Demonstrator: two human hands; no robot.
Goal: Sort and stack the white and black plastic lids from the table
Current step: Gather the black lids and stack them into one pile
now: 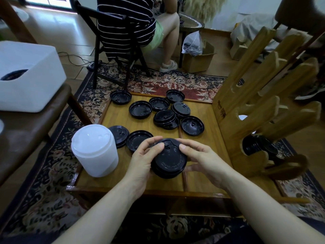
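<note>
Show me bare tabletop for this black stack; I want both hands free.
Bare wood lies along the table's near edge, between the white stack and the rack, and at left beyond the white stack. The far middle is crowded with loose black lids. Both hands hold the black stack.

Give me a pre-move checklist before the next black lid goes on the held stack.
1. Black stack held by both hands, left hand and right hand: ok.
2. Top lid seated flush: cannot tell.
3. Nearest loose lid unobstructed on the table: ok.
4. A hand free to pick: not ok.
5. White stack upright, apart from the black one: ok.
</note>
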